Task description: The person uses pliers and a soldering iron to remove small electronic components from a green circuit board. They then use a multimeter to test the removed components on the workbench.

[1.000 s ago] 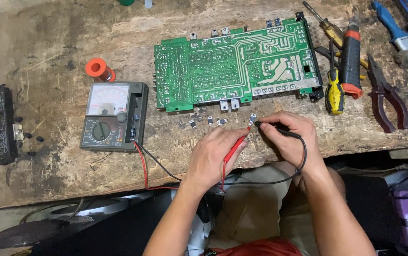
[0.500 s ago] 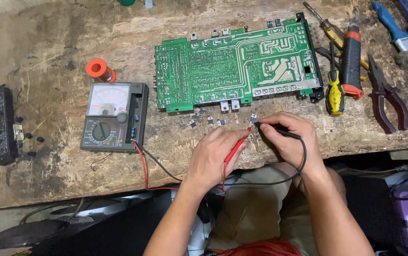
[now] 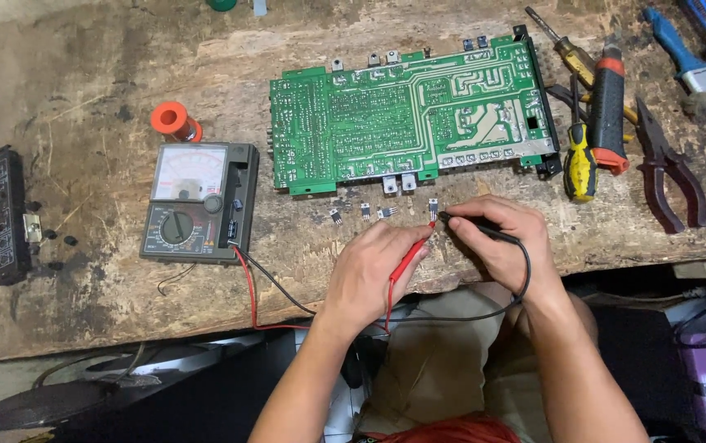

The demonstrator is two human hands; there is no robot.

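**Both probes on one small transistor**

The transistor [image 3: 433, 208] lies on the table [image 3: 107, 320] just below the board's [image 3: 410, 115] lower edge, the rightmost of a short row of loose parts [image 3: 363, 212]. Both probe tips meet at its legs. The left hand [image 3: 369, 271] is closed around the red probe [image 3: 410, 256], slanted up toward the part; the right hand [image 3: 501, 242] pinches the black probe [image 3: 472, 227], coming in from the right. Red and black leads [image 3: 259, 283] run left of the board's lower edge to the meter [image 3: 197, 201], which sits beside the board.

To do this well, I judge, each tip should rest on a separate leg without bridging, wrists braced on the table, and pressure kept light so the loose part does not skate. Screwdrivers [image 3: 580, 160] and pliers [image 3: 669, 176] lie right of the board; an orange spool [image 3: 172, 120] lies left of it.
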